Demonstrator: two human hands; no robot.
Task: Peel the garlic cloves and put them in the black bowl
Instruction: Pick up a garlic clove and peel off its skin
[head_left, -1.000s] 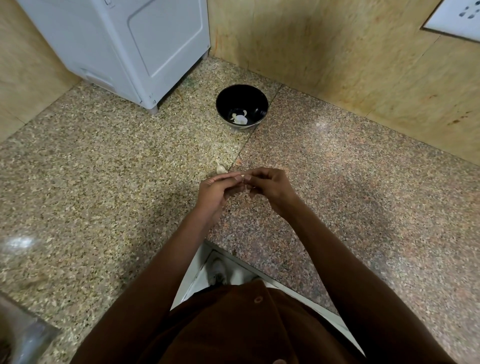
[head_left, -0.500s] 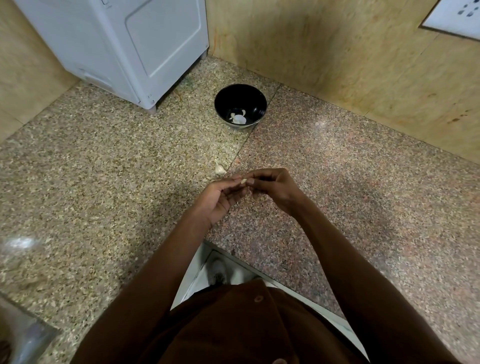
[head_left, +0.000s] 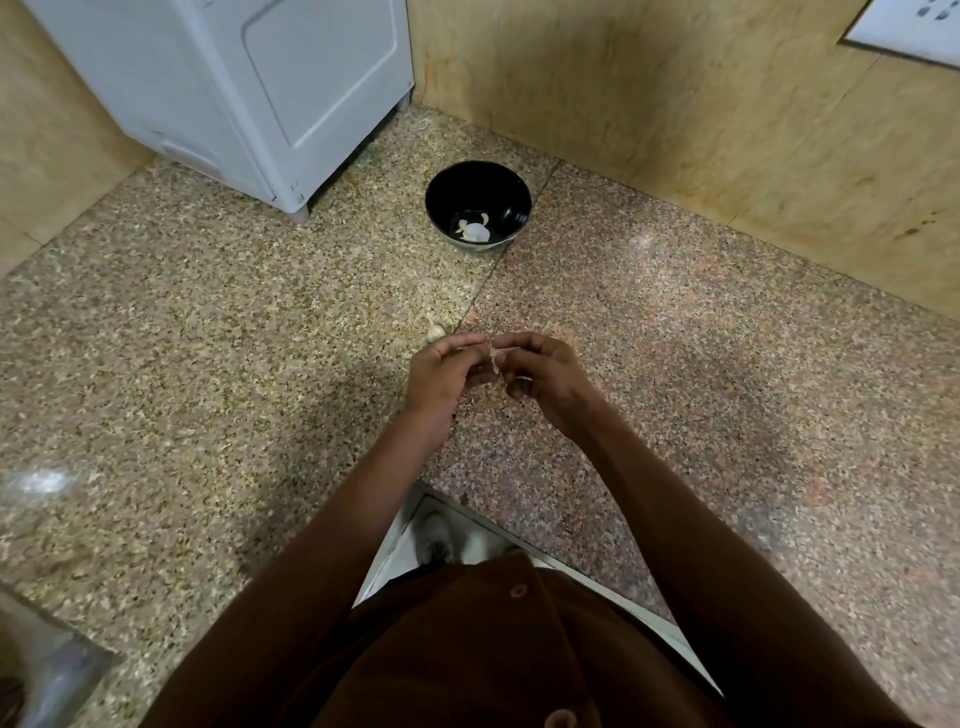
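— Hands first, since they're closest: what are they doing?

— Both are raised over the table, fingertips meeting. The left hand (head_left: 451, 368) has its fingers curled and pinches a small garlic clove (head_left: 496, 358) from its side; the right hand (head_left: 540, 373) is curled too and pinches the same clove from the other side. A thin, pale strip of skin shows between the two sets of fingertips. The clove itself is mostly covered by the fingers, so I can't say how much skin is left on it.

— How many cloves do you count?

— One between the hands. One more garlic piece (head_left: 434, 330) lies on the table just beyond the left hand's knuckles, partly hidden by them. Farther back stands one black bowl (head_left: 511, 193), upright, well apart from the hands, with a few pale bits (head_left: 474, 230) at its bottom. I make out two or three, but they overlap and I can't tell clove from skin.

— And around that?

— The stone table (head_left: 208, 364) changes tone along a seam that runs from the bowl toward the hands. One white appliance (head_left: 249, 88) stands at the back left, its top cut off by the frame. A tan wall (head_left: 675, 104) runs behind the bowl. Nearest of all, a brown buttoned shirt (head_left: 467, 649) fills the bottom edge, and a pale shoe (head_left: 435, 535) shows below the table's edge.
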